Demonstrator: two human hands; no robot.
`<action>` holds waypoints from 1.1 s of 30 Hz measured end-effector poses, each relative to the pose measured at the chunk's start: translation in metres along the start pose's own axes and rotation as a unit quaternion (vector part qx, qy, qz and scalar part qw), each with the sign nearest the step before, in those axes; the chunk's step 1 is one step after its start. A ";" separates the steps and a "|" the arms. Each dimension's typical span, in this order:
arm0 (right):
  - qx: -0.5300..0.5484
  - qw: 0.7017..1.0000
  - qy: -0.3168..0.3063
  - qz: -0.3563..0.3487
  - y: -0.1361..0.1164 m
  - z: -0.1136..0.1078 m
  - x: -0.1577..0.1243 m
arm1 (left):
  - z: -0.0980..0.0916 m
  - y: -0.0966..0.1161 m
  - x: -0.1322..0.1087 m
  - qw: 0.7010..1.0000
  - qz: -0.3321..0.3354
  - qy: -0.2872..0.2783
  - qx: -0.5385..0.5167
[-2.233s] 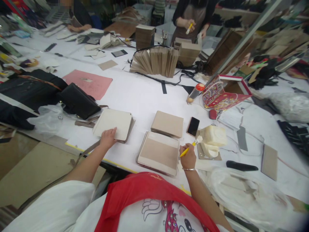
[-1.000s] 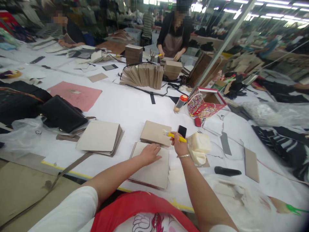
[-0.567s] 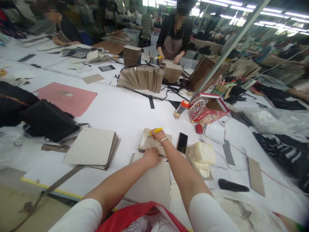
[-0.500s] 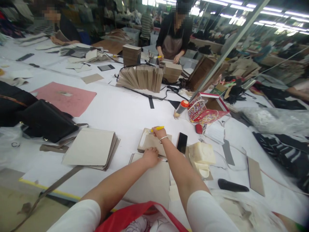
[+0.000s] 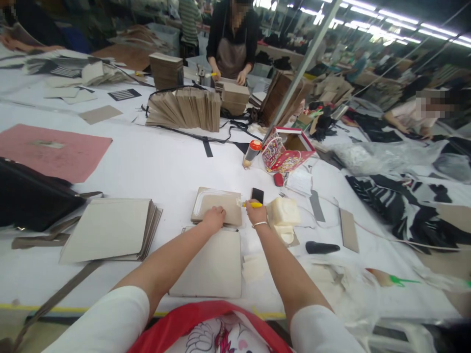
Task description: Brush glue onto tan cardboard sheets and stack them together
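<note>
My right hand [image 5: 256, 214] grips a yellow-handled brush [image 5: 253, 205], its white-coated tip at the right edge of a small tan board [image 5: 213, 198] on a short stack. White wet paste runs along the board's left and top edges. My left hand [image 5: 214, 219] lies on the front part of this board, fingers loosely spread and holding nothing. Nearer to me lies a larger pale board [image 5: 215, 264]. Just beyond my right hand is a phone [image 5: 257, 195], partly covered by it. A cream-coloured tub [image 5: 283, 212] stands to the right of that hand.
A stack of pale boards [image 5: 110, 225] lies at left, beside a black bag [image 5: 35, 196]. Further back are a red-lidded bottle [image 5: 252, 153], a red patterned paper bag [image 5: 289, 152] and a fanned row of boards [image 5: 184, 109]. Across the table a co-worker [image 5: 231, 44] handles boards.
My right hand has moved the brush from the board's far left part to its right edge. My left hand has shifted onto the board. The camera view has turned to the right.
</note>
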State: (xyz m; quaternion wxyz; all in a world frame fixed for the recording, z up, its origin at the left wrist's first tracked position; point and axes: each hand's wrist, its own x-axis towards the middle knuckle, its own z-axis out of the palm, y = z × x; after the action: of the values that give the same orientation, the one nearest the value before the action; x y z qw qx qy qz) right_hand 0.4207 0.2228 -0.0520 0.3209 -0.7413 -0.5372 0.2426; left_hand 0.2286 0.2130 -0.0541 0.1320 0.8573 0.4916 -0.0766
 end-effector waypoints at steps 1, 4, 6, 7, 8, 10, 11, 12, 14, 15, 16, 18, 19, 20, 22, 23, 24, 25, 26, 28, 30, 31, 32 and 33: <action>-0.016 1.000 0.011 -0.010 0.003 -0.001 -0.015 | 0.000 0.000 0.001 1.000 0.006 0.002 0.004; -0.044 0.998 0.018 -0.032 0.008 -0.007 -0.061 | 0.002 0.000 0.002 1.000 0.021 0.007 0.012; -0.038 0.999 0.006 -0.030 0.009 -0.014 -0.085 | 0.003 0.000 0.002 0.999 0.029 0.003 0.019; -0.027 0.999 0.004 -0.023 0.009 -0.019 -0.095 | 0.003 0.000 0.003 0.999 0.032 -0.001 0.021; -0.009 1.000 0.007 -0.011 0.008 -0.024 -0.103 | 0.002 0.000 0.003 0.999 0.033 -0.007 0.023; 0.052 0.998 0.026 0.019 0.004 -0.034 -0.115 | -0.001 -0.002 0.004 0.999 0.038 -0.022 0.024; 0.091 0.995 0.039 0.032 0.002 -0.040 -0.119 | -0.004 -0.004 0.003 0.998 0.041 -0.028 0.025; 0.129 0.990 0.051 0.040 -0.001 -0.045 -0.123 | -0.007 -0.006 0.003 0.998 0.046 -0.032 0.027; 0.188 0.979 0.071 0.039 -0.007 -0.053 -0.130 | -0.015 -0.010 -0.001 0.998 0.053 -0.031 0.031; 0.206 0.975 0.075 0.031 -0.010 -0.056 -0.133 | -0.019 -0.012 -0.003 0.997 0.057 -0.029 0.033; 0.217 0.973 0.075 0.023 -0.013 -0.058 -0.136 | -0.022 -0.014 -0.006 0.997 0.059 -0.027 0.036; 0.228 0.971 0.064 0.012 -0.019 -0.057 -0.141 | -0.027 -0.016 -0.012 0.997 0.064 -0.028 0.043; 0.229 0.972 0.057 0.008 -0.021 -0.055 -0.143 | -0.028 -0.015 -0.014 0.996 0.066 -0.028 0.046; 0.230 0.972 0.053 0.004 -0.024 -0.053 -0.144 | -0.028 -0.014 -0.016 0.996 0.067 -0.027 0.049; 0.228 0.972 0.055 -0.004 -0.028 -0.050 -0.144 | -0.025 -0.010 -0.018 0.996 0.069 -0.018 0.052; 0.225 0.973 0.058 -0.010 -0.029 -0.049 -0.143 | -0.023 -0.008 -0.018 0.996 0.070 -0.011 0.052; 0.221 0.973 0.062 -0.016 -0.029 -0.048 -0.143 | -0.020 -0.006 -0.017 0.996 0.071 -0.005 0.051; 0.216 0.974 0.064 -0.022 -0.029 -0.048 -0.143 | -0.017 -0.004 -0.016 0.996 0.071 -0.001 0.049; 0.211 0.975 0.066 -0.027 -0.027 -0.049 -0.143 | -0.014 -0.004 -0.015 0.996 0.070 -0.001 0.046; 0.201 0.977 0.067 -0.032 -0.021 -0.052 -0.145 | -0.009 -0.005 -0.011 0.997 0.068 -0.009 0.041; 0.194 0.978 0.068 -0.031 -0.014 -0.055 -0.149 | -0.007 -0.008 -0.004 0.997 0.069 -0.022 0.037; 0.193 0.978 0.068 -0.028 -0.009 -0.056 -0.152 | -0.007 -0.010 0.000 0.996 0.073 -0.030 0.037; 0.193 0.979 0.068 -0.022 -0.005 -0.057 -0.154 | -0.008 -0.012 0.003 0.995 0.078 -0.039 0.038; 0.195 0.978 0.067 -0.014 -0.002 -0.058 -0.156 | -0.010 -0.013 0.007 0.995 0.084 -0.049 0.039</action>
State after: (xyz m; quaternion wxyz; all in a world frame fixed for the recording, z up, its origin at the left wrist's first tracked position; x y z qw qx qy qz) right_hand 0.4131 0.0621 -0.0090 0.4982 -0.6715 -0.4669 0.2880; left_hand 0.2208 0.2283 -0.0486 0.1282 0.8952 0.4078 -0.1262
